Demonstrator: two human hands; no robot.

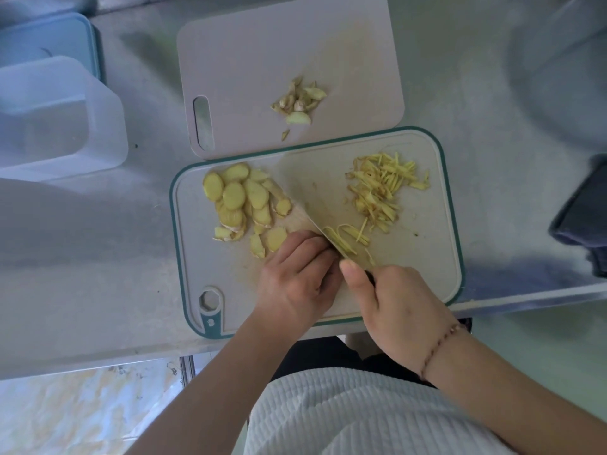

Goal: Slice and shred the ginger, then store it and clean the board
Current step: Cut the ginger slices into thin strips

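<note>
Ginger in pale yellow round slices (244, 200) is heaped at the left of the green-rimmed beige plastic cutting board (437, 257), thin yellow shreds (382, 188) at its right, bare board between. Left hand (297, 275) presses curled fingertips on ginger beside the broad cleaver blade (308, 188); right hand (392, 298) grips its handle. Peel scraps (299, 101) lie on a pinkish board (249, 60) touching the far edge.

You have only one view, from the camera on your head. It looks steeply down and forward, close above the green-edged cutting board (455, 224) at the near edge of the steel counter (460, 103).
</note>
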